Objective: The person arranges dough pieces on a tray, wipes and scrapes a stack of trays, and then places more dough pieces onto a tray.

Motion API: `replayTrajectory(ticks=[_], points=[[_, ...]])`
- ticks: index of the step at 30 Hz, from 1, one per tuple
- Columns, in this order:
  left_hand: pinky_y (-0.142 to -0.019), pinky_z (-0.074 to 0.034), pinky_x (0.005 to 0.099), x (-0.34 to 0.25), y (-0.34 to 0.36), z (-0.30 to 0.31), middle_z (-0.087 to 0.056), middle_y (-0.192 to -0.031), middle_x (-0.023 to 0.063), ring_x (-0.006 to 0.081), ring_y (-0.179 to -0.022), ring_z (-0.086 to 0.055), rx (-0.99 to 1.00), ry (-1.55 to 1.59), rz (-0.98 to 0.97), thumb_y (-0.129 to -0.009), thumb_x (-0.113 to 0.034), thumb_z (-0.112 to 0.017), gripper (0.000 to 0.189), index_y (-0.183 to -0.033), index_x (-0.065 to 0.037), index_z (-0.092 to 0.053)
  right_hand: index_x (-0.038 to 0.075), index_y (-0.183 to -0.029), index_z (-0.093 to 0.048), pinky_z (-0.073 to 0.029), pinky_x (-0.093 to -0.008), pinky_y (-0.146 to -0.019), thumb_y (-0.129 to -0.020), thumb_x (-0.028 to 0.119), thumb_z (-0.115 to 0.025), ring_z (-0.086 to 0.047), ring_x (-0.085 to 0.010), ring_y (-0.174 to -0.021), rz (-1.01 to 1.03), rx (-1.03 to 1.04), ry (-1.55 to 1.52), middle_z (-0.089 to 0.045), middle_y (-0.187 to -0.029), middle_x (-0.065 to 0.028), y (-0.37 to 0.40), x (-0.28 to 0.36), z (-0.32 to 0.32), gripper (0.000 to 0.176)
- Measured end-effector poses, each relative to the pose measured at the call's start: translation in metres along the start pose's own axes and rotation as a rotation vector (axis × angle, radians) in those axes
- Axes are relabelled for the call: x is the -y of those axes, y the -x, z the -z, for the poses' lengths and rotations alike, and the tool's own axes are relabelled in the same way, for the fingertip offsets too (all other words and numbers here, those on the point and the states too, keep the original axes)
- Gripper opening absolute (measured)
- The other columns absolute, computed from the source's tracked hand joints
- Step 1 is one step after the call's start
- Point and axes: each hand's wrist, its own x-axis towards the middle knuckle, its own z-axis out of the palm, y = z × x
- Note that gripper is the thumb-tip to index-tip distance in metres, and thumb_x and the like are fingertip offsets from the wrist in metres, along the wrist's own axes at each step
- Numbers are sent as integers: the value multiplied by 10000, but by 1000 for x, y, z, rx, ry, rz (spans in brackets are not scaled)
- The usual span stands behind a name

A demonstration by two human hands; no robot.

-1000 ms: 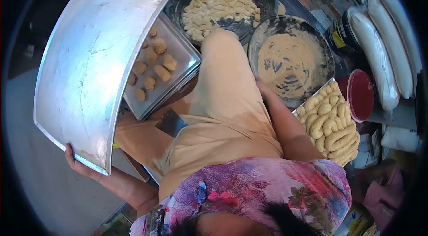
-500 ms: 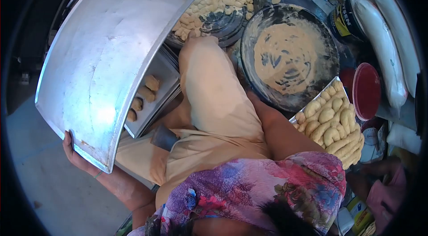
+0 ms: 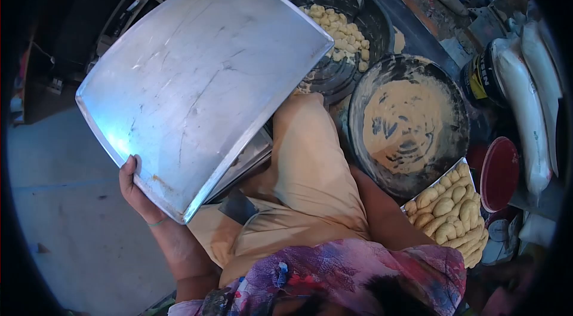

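Observation:
A large shiny metal tray (image 3: 203,89) is tilted up at the left over my lap. My left hand (image 3: 136,187) is closed on its lower left edge, thumb on the upper face. Beneath it, the edge of a lower tray (image 3: 256,155) shows beside my leg. My right forearm reaches forward past my raised knee, and the hand itself is hidden. Dough pieces (image 3: 343,32) lie in a dark basin (image 3: 382,17) beyond the tray. Nearer, a second dark basin (image 3: 456,107) holds a light brown powdery layer (image 3: 409,119).
At the right, a tray (image 3: 470,173) is crowded with shaped dough pieces (image 3: 444,208). Beside it stand a red round container (image 3: 500,174), a black bucket (image 3: 480,77) and long white bags (image 3: 525,125). A dark grey object (image 3: 239,207) lies on my lap. Shelves are at the upper left.
The large tray and my left hand have shifted right relative to the room, and the tray now hides the dough pieces on the lower tray. The view has moved too.

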Motion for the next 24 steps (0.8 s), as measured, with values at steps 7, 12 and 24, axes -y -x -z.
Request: replayTrajectory(ticks=[7,12,24], points=[[-853,-473,331,-6,-5,-43,-643,-1019,160,193,-929,-605,94,-510,-413,-855,-208,-619,397,-1113,94,-609,1,-1281,-569,-477,-367,-897,-840,151,-572,-597,-233,-1066,176,-407,-772,-654,-1131,-127,127,72,130,466],[-883,-499,344,-1,6,-70,-633,-1173,159,295,-976,-645,648,-1183,-922,-840,-29,-588,367,-1203,3,-623,-27,-1306,-502,-472,-473,-1013,-787,144,-511,-616,-340,-1103,1096,-292,-1696,-632,-1186,-190,245,150,225,546],[-1143,-307,493,65,52,-22,-531,-1363,46,214,-1317,-462,1442,-1523,-1360,-866,-170,-555,436,-1282,-42,-578,-20,-1174,-552,-551,-373,-784,-845,158,-652,-675,-244,-831,490,-523,-1464,-660,-1016,-141,232,130,177,387]])
